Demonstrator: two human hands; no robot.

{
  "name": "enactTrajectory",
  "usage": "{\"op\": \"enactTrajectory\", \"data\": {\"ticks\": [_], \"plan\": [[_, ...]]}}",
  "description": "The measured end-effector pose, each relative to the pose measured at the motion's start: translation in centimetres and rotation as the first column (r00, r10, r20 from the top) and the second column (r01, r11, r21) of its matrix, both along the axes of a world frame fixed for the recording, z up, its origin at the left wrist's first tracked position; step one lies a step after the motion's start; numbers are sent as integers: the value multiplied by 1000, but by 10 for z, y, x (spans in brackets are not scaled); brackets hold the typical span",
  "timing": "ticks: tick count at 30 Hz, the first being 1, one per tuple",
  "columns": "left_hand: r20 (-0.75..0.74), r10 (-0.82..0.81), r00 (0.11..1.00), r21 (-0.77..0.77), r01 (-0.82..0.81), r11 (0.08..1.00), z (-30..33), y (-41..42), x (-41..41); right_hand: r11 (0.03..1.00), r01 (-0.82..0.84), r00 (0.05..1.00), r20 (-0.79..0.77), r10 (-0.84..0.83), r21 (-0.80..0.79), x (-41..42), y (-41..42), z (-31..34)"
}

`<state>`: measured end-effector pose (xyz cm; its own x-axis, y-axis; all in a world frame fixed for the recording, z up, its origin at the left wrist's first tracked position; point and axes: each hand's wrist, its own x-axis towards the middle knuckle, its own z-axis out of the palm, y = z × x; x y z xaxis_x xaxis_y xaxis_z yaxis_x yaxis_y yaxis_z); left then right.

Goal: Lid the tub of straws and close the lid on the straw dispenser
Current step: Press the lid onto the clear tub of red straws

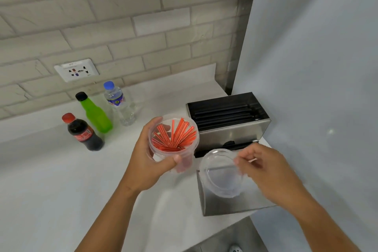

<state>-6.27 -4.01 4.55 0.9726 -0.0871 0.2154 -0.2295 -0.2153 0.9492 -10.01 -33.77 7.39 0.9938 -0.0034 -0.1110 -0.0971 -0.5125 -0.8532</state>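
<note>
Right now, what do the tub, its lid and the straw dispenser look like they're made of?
Tub: looks like clear, thin plastic, since the red straws show through its wall.
Lid: the same kind of clear plastic, glossy; the dispenser's metal is visible through it.
Dispenser: probably stainless steel with a brushed, dull-shiny finish and folded sheet edges; the black straws inside look like plastic.

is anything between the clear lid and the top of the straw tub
Nothing visible. The right hand holds the clear lid just right of the tub, which the left hand holds; its open rim is unobstructed.
</note>
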Motion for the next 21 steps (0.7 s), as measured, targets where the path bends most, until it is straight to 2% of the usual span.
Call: {"op": "enactTrajectory", "data": {"ticks": [2,4,15,21], "plan": [[-18,-27,999,-4,27,1000,2,-18,-3,995,61,998,20,-63,83,-4,-23,6],[-36,-43,998,-24,42,999,4,-38,-6,993,80,994,66,-85,84,-9,-42,9],[-123,-208,970,0,209,978,7,-121,-18,989,23,951,301,-66,144,-33,-65,18],[-164,-267,950,-72,259,963,6,-144,-21,987,-92,964,261,55,134,-31,-71,3]]}}
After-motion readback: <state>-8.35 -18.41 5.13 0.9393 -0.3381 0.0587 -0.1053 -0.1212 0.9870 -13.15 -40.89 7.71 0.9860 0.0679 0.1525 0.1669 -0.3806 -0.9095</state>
